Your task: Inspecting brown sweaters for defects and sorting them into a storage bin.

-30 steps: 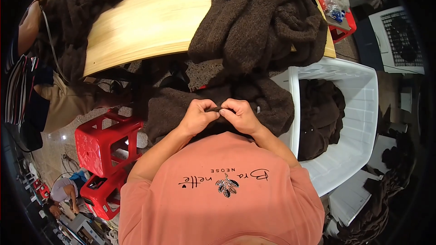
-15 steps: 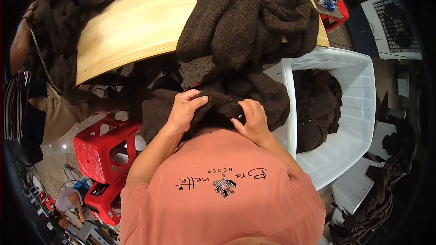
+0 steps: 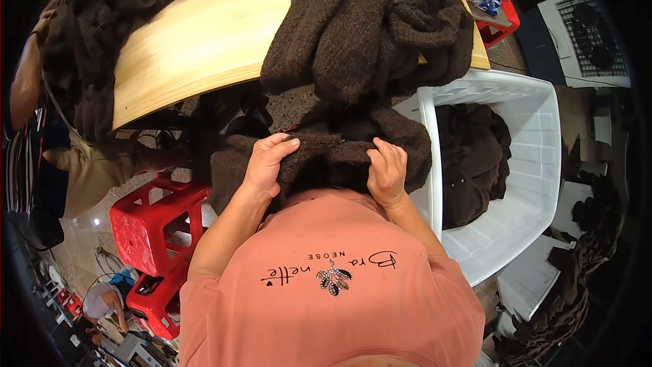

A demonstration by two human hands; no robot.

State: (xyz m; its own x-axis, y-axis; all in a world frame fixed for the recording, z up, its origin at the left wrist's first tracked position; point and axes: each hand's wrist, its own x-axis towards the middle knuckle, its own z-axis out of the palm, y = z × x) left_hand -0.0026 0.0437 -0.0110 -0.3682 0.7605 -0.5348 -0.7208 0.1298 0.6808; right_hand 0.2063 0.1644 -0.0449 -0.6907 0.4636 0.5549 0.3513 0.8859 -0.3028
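A dark brown fuzzy garment (image 3: 319, 156) lies bunched across my lap, a stretch of its edge drawn out between my two hands. My left hand (image 3: 267, 165) pinches that edge between thumb and fingers. Farther right, my right hand (image 3: 388, 171) grips the same edge with its fingers curled. Beyond my hands, a heap of the same brown fabric (image 3: 353, 27) hangs over the near edge of the wooden table (image 3: 204, 41). Whether this heap and the garment on my lap are one piece, I cannot tell.
On my right stands a white plastic bin (image 3: 533, 129) holding brown garments (image 3: 472, 163). Red plastic stools (image 3: 146, 228) are stacked at my left. Another person's arm (image 3: 26, 81) reaches beside more brown fabric (image 3: 88, 47) at the table's far left.
My right hand has shifted up and to the right along the edge, and its fingers have closed. A small shiny spot by its fingers no longer shows. My left hand moved slightly left.
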